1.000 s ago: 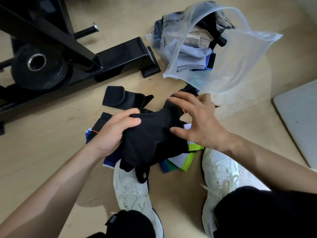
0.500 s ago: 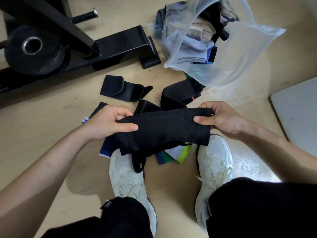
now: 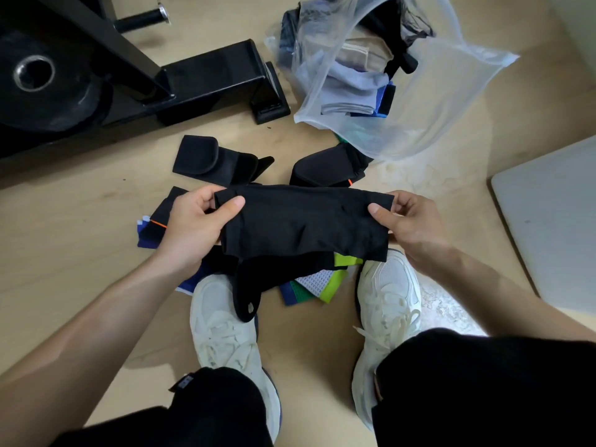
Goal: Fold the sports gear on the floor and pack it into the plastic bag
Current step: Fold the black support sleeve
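I hold a black sports garment (image 3: 303,221) stretched flat between both hands above the floor. My left hand (image 3: 193,227) pinches its left end, thumb on top. My right hand (image 3: 406,224) pinches its right end. A black strap loop (image 3: 246,301) hangs from the garment over my left shoe. Under it lies a pile of blue, green and white gear (image 3: 317,283). Two black folded wraps (image 3: 213,161) (image 3: 325,169) lie further back. The clear plastic bag (image 3: 451,101) lies open at the back right, with several folded clothes inside.
A black exercise machine frame (image 3: 206,82) with a weight plate (image 3: 35,85) fills the back left. A grey-white board (image 3: 551,227) lies at the right edge. My two white shoes (image 3: 225,327) (image 3: 387,298) stand on the wooden floor below the pile.
The bunched black garment has been pulled out wide. My right hand went from an open hover to pinching its right end; my left hand now pinches the left end.
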A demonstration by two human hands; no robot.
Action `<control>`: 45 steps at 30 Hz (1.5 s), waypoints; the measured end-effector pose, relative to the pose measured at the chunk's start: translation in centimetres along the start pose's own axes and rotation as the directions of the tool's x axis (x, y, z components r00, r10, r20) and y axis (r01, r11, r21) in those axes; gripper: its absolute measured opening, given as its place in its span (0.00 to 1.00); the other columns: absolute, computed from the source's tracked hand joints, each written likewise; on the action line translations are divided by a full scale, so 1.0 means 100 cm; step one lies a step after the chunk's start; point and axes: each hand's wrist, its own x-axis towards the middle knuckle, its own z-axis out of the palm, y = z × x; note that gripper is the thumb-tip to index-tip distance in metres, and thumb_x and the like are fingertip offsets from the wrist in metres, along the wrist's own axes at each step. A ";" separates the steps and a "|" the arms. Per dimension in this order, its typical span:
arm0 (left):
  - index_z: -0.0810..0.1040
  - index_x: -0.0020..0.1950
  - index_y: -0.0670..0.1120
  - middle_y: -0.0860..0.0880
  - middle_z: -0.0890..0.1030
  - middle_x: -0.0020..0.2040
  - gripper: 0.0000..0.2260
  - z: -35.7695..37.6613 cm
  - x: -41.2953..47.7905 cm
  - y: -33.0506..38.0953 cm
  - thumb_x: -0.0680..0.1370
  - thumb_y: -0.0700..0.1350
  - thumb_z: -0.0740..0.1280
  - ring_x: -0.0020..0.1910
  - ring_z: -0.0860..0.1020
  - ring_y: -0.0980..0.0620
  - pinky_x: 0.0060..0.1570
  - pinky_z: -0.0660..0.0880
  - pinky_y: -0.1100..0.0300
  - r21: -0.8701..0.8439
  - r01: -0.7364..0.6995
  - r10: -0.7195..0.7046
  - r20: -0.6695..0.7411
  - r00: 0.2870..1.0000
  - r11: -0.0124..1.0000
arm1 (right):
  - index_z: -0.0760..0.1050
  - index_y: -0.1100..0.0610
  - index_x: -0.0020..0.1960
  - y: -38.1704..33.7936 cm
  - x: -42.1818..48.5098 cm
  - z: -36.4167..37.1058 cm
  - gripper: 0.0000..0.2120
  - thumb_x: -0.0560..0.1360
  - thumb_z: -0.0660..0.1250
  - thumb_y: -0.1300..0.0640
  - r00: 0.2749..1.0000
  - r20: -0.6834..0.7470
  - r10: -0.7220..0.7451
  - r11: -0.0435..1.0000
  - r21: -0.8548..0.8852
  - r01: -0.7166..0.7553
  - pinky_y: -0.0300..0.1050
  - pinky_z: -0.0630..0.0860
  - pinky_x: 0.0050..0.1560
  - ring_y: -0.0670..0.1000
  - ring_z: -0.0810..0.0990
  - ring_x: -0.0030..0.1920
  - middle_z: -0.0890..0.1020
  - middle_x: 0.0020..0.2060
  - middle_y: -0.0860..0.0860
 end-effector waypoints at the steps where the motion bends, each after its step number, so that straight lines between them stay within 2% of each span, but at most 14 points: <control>1: 0.84 0.51 0.49 0.40 0.86 0.50 0.02 0.004 -0.003 0.002 0.79 0.44 0.72 0.52 0.85 0.41 0.44 0.83 0.49 0.001 -0.021 0.021 -0.025 0.999 1.000 | 0.62 0.62 0.35 0.000 -0.002 0.001 0.20 0.76 0.71 0.64 1.000 -0.001 -0.005 1.000 0.011 0.005 0.45 0.75 0.29 0.49 0.80 0.33 0.75 0.29 0.49; 5: 0.83 0.52 0.49 0.37 0.84 0.47 0.03 0.018 -0.015 0.018 0.79 0.45 0.73 0.43 0.84 0.42 0.33 0.81 0.56 0.049 -0.099 0.098 0.018 0.995 0.994 | 0.72 0.75 0.44 -0.011 -0.011 0.006 0.17 0.78 0.70 0.59 0.998 0.039 -0.058 0.998 0.029 0.057 0.41 0.72 0.25 0.52 0.75 0.31 0.72 0.34 0.58; 7: 0.83 0.52 0.49 0.43 0.85 0.44 0.03 0.026 -0.021 0.026 0.79 0.44 0.72 0.39 0.85 0.51 0.32 0.80 0.59 0.067 -0.112 0.108 0.062 0.992 0.991 | 0.80 0.66 0.45 -0.020 -0.018 0.011 0.11 0.80 0.67 0.59 0.994 0.091 -0.056 0.997 0.067 0.050 0.40 0.74 0.26 0.50 0.78 0.30 0.78 0.32 0.58; 9: 0.83 0.53 0.49 0.46 0.86 0.46 0.04 0.035 -0.025 0.031 0.79 0.43 0.71 0.42 0.86 0.51 0.34 0.82 0.56 0.047 -0.109 0.103 0.123 0.987 0.993 | 0.81 0.61 0.44 -0.029 -0.026 0.016 0.11 0.81 0.65 0.59 0.987 0.147 -0.061 0.995 0.091 0.048 0.41 0.76 0.27 0.50 0.80 0.31 0.81 0.31 0.54; 14: 0.83 0.59 0.44 0.43 0.86 0.48 0.08 0.055 -0.035 0.037 0.81 0.40 0.69 0.46 0.86 0.46 0.40 0.84 0.50 -0.023 -0.111 0.113 0.279 0.954 0.994 | 0.80 0.70 0.49 -0.036 -0.033 0.028 0.15 0.82 0.63 0.58 0.967 0.232 -0.104 0.994 0.064 0.092 0.46 0.80 0.33 0.54 0.82 0.35 0.81 0.37 0.63; 18: 0.82 0.62 0.45 0.46 0.86 0.46 0.10 0.067 -0.039 0.039 0.81 0.41 0.69 0.45 0.87 0.47 0.38 0.83 0.56 0.021 -0.154 0.139 0.327 0.935 0.988 | 0.81 0.67 0.52 -0.040 -0.039 0.035 0.14 0.82 0.63 0.57 0.947 0.291 -0.134 0.991 0.037 0.129 0.46 0.80 0.36 0.54 0.81 0.38 0.82 0.39 0.66; 22: 0.79 0.68 0.46 0.48 0.86 0.52 0.13 0.067 -0.042 0.044 0.84 0.44 0.62 0.48 0.86 0.48 0.43 0.83 0.57 -0.078 -0.011 0.042 0.410 0.911 0.997 | 0.82 0.57 0.56 -0.036 -0.041 0.035 0.10 0.77 0.71 0.55 0.922 0.342 -0.183 0.983 0.040 0.181 0.58 0.83 0.45 0.62 0.83 0.47 0.85 0.47 0.60; 25: 0.76 0.71 0.43 0.45 0.85 0.58 0.15 0.060 -0.042 0.044 0.86 0.42 0.57 0.56 0.85 0.47 0.50 0.83 0.54 -0.089 0.010 0.037 0.518 0.855 0.996 | 0.81 0.52 0.57 -0.029 -0.042 0.032 0.17 0.69 0.77 0.54 0.901 0.372 -0.222 0.970 -0.012 0.245 0.54 0.81 0.54 0.59 0.83 0.53 0.85 0.49 0.55; 27: 0.78 0.68 0.44 0.46 0.86 0.57 0.14 0.054 -0.039 0.043 0.86 0.41 0.59 0.55 0.85 0.48 0.51 0.82 0.54 -0.074 -0.073 0.101 0.526 0.845 0.995 | 0.80 0.53 0.56 -0.024 -0.040 0.028 0.15 0.70 0.76 0.58 0.899 0.374 -0.229 0.967 -0.017 0.254 0.53 0.80 0.52 0.57 0.83 0.50 0.85 0.46 0.55; 32: 0.83 0.58 0.52 0.50 0.85 0.50 0.11 0.037 -0.022 0.034 0.76 0.46 0.69 0.48 0.82 0.52 0.43 0.80 0.55 0.096 -0.398 0.346 0.339 0.875 0.912 | 0.80 0.56 0.55 -0.017 -0.033 0.012 0.09 0.75 0.73 0.62 0.870 0.456 -0.189 0.962 -0.094 0.258 0.45 0.79 0.48 0.50 0.81 0.44 0.82 0.42 0.61; 37: 0.82 0.58 0.58 0.58 0.78 0.62 0.15 0.035 -0.015 0.025 0.72 0.57 0.72 0.65 0.73 0.52 0.63 0.70 0.61 0.309 -0.598 0.380 0.542 0.750 0.740 | 0.79 0.62 0.56 -0.014 -0.031 0.006 0.12 0.73 0.71 0.61 0.843 0.517 -0.149 0.982 -0.022 0.187 0.45 0.79 0.49 0.51 0.81 0.45 0.83 0.44 0.58; 39: 0.81 0.54 0.62 0.60 0.74 0.68 0.13 0.038 -0.015 0.020 0.71 0.62 0.71 0.69 0.68 0.55 0.68 0.64 0.63 0.371 -0.608 0.306 0.614 0.728 0.702 | 0.78 0.64 0.56 -0.013 -0.030 0.005 0.12 0.73 0.71 0.62 0.841 0.518 -0.158 0.986 0.034 0.164 0.45 0.78 0.48 0.54 0.80 0.45 0.82 0.44 0.60; 41: 0.77 0.46 0.65 0.60 0.76 0.67 0.08 0.040 -0.015 0.017 0.70 0.64 0.71 0.68 0.71 0.57 0.67 0.65 0.64 0.395 -0.577 0.255 0.621 0.742 0.715 | 0.77 0.66 0.55 -0.011 -0.029 0.004 0.11 0.74 0.72 0.63 0.850 0.500 -0.164 0.986 0.090 0.138 0.45 0.78 0.47 0.56 0.79 0.45 0.81 0.44 0.62; 45: 0.77 0.36 0.56 0.53 0.83 0.41 0.10 0.039 -0.017 0.009 0.70 0.57 0.75 0.42 0.82 0.57 0.47 0.78 0.57 0.269 -0.382 0.198 0.525 0.828 0.884 | 0.78 0.65 0.51 -0.003 -0.028 0.002 0.10 0.73 0.73 0.61 0.887 0.449 -0.104 0.994 0.081 0.076 0.45 0.77 0.44 0.57 0.78 0.43 0.79 0.42 0.62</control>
